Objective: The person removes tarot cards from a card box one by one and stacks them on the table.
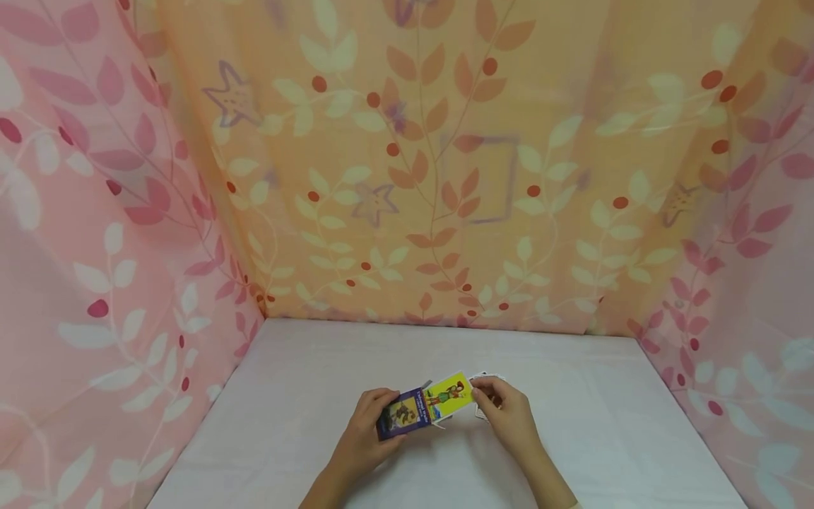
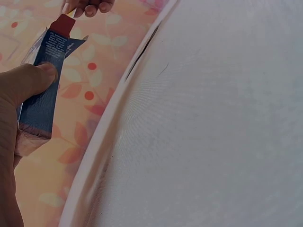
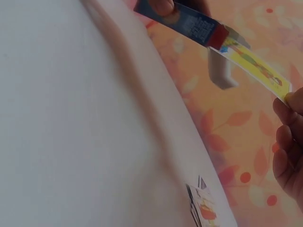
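Note:
A dark blue card box with a picture on its front is gripped by my left hand, the thumb along one side. From its open end sticks a yellow picture card, partly inside the box. My right hand pinches the outer end of this card between thumb and fingertips. In the left wrist view the thumb presses on the box's printed side, and a reddish part shows at the opening. The right wrist view shows the card spanning from box to fingers, with flaps folded out.
Several loose cards lie on the white tabletop, partly hidden behind my right hand in the head view. Patterned cloth hangs at the back and along both sides of the table.

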`<state>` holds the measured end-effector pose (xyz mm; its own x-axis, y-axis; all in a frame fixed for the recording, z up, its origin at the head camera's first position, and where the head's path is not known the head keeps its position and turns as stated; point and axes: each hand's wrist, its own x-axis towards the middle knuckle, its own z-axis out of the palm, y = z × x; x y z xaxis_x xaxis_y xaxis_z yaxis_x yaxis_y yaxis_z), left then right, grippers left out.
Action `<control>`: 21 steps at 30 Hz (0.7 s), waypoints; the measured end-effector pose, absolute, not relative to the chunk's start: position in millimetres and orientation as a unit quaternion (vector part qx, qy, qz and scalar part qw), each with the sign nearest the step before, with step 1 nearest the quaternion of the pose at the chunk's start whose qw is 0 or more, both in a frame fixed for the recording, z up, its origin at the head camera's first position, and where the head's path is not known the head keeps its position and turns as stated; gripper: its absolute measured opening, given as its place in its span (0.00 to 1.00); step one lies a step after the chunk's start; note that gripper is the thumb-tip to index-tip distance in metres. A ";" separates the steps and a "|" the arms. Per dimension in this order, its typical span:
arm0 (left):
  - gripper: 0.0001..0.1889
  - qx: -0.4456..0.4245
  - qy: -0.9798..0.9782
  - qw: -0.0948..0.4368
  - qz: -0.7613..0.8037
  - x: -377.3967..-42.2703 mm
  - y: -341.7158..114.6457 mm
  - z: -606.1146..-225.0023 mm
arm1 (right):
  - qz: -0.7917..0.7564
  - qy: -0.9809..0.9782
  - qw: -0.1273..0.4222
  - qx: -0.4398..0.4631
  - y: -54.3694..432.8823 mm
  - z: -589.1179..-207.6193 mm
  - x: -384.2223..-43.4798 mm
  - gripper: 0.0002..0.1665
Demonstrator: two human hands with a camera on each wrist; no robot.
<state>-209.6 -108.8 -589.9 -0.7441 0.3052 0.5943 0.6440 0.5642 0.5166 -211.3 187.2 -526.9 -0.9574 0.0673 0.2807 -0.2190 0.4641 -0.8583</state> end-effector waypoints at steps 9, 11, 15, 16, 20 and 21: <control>0.45 -0.281 -0.852 0.224 -0.381 -207.9 -109.6 -590.6 | 0.512 -0.847 0.138 0.041 203.5 -518.8 -215.0 0.07; 0.45 -0.282 -0.851 0.223 -0.383 -207.8 -109.9 -590.8 | 0.509 -0.848 0.140 0.045 207.0 -517.1 -216.6 0.07; 0.45 -0.290 -0.844 0.236 -0.384 -208.4 -109.7 -590.6 | 0.493 -0.853 0.156 0.063 215.2 -515.6 -220.8 0.07; 0.45 -0.291 -0.844 0.238 -0.383 -208.7 -109.7 -590.5 | 0.490 -0.854 0.162 0.068 217.7 -515.5 -222.0 0.07; 0.46 -0.291 -0.845 0.238 -0.381 -210.1 -108.8 -590.3 | 0.471 -0.858 0.185 0.086 228.3 -516.2 -229.5 0.06; 0.46 -0.291 -0.845 0.237 -0.381 -210.5 -108.9 -590.2 | 0.467 -0.860 0.188 0.088 231.0 -516.4 -231.8 0.06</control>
